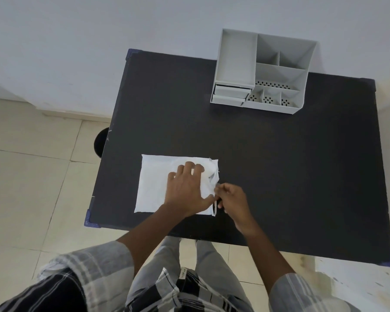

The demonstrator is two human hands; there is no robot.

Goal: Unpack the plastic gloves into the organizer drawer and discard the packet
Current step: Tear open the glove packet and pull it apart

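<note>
A flat white packet of plastic gloves [154, 183] lies near the front left of the black table [279, 165]. My left hand [186, 190] presses flat on the packet's right half, fingers spread. At the packet's right edge my right hand [231, 200] pinches a thin torn strip [214, 208] that hangs down from that edge. The grey organizer [263, 73] stands at the table's far right; its two small drawers [231, 95] at the lower left front look pushed in.
A dark round bin [99, 141] sits on the tiled floor, partly hidden under the table's left edge. Blue tape marks the table corners. A white wall runs behind the table.
</note>
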